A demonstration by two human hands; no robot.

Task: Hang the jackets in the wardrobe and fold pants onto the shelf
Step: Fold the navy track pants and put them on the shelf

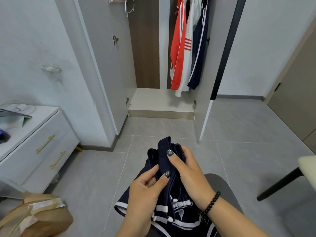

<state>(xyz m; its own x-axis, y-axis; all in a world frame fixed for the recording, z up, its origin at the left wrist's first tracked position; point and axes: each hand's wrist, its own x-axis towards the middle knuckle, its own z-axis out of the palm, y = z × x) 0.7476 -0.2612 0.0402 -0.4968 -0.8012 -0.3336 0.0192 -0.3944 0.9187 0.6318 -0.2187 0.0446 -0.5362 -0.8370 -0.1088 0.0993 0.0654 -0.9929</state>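
Navy pants (164, 190) with white stripes hang bunched between both hands, long axis running from the lap toward the wardrobe shelf (160, 101) straight ahead. Left hand (145, 187) pinches a fold; right hand (186, 170) grips the waistband end, nearer the shelf.

Navy pants (168, 190) with white stripes, bunched, held over the lap. Red, white and navy jackets (186, 48) hang in the open wardrobe (145, 48).

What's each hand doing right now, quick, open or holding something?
Left hand: closed, pinching the navy pants between thumb and fingers.
Right hand: closed, gripping the bunched top of the same pants.
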